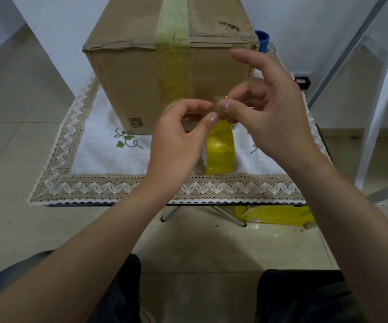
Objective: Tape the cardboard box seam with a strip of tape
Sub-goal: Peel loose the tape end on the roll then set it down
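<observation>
- A home room, by the look of it.
- Beige tiled floor (pixel 13 108) and white walls.
- Lace-edged embroidered tablecloth (pixel 109 183) covers a small folding counter.

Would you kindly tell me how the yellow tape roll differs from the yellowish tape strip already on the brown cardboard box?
The yellow tape roll stands on edge on the white lace-trimmed tablecloth, wound thick and strongly yellow. The yellowish tape strip lies flat over the brown cardboard box, running across its top and down its front, paler and see-through. Both share a yellow tint and look similarly wide.
</observation>
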`<state>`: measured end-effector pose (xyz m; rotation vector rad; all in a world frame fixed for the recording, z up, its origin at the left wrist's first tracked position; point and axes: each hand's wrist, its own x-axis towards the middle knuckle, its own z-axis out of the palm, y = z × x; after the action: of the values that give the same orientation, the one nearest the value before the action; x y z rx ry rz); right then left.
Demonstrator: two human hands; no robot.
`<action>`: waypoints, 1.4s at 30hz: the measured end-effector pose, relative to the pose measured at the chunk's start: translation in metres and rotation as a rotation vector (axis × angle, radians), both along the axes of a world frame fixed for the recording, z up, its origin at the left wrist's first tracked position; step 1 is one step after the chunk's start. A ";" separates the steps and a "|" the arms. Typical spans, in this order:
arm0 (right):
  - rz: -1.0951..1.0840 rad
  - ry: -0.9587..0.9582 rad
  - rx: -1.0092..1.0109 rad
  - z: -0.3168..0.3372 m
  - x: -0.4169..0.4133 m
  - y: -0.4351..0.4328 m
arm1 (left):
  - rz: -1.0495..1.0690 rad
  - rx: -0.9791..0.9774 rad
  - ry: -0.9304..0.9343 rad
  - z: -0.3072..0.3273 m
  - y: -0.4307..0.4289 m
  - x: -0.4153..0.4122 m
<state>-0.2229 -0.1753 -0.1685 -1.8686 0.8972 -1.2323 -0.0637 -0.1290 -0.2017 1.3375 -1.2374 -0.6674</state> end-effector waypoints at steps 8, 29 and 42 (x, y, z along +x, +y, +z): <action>-0.014 0.020 -0.020 -0.001 0.001 -0.001 | -0.003 0.010 0.014 -0.001 -0.002 -0.001; -0.173 0.166 0.062 -0.005 -0.009 -0.008 | -0.012 0.040 -0.001 0.005 0.000 -0.003; -0.051 0.103 0.122 -0.021 0.000 -0.011 | -0.048 -0.022 0.013 0.005 -0.003 -0.001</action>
<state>-0.2234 -0.1861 -0.1895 -1.8353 1.0575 -1.0943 -0.0647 -0.1323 -0.1964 1.2868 -1.2660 -0.6930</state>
